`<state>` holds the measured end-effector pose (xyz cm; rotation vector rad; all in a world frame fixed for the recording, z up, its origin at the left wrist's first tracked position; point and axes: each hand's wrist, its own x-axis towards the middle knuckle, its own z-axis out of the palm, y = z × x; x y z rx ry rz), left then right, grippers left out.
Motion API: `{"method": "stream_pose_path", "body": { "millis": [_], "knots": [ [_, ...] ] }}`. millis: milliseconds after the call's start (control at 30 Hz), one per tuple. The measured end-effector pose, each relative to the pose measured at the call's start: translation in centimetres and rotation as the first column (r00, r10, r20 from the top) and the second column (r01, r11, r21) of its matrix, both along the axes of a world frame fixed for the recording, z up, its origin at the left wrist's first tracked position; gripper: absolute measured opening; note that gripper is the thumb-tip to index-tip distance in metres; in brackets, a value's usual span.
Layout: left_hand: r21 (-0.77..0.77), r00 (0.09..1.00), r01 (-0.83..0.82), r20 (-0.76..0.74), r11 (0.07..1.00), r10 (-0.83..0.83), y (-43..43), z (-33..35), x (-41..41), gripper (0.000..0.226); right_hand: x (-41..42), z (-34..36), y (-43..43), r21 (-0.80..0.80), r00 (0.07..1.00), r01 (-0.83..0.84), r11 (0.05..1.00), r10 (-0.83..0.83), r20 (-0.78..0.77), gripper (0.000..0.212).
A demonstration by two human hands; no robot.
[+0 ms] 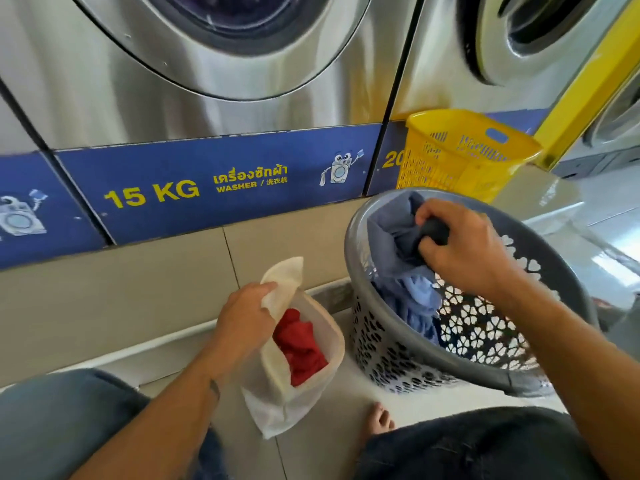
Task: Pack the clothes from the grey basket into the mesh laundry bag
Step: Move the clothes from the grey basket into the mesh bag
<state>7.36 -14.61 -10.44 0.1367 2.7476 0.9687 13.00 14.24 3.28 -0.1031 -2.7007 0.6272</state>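
Mesh bag (277, 400) w/ red cloth (301, 344), near left: our left hand (244, 317) pinches its rim; right hand (460, 247) grips dark cloth (434, 232) in basket (485, 365).

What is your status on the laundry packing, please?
Left hand holds mesh laundry bag open, red garment inside. Right hand grips dark garment in grey basket. Nothing between basket and bag.

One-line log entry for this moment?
left hand: holds mesh bag open | right hand: grips dark garment in grey basket | red garment: inside bag
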Motion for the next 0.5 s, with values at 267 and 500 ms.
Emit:
{"method": "stream_pose_path", "body": {
  "millis": [267,500],
  "knots": [
    [-0.028,1.0,0.002,0.024,1.0,-0.001,-2.5,0.5,1.2,0.052,1.4,-4.1,-5.5,0.017,0.919,-0.235,0.972,0.217,0.328,0.036],
    [-0.009,0.999,-0.024,0.037,1.0,0.024,-3.4,-0.1,1.1,0.053,1.4,-5.0,-4.1,-0.407,0.944,0.023,0.913,0.115,0.309,0.074]
  ]
}}
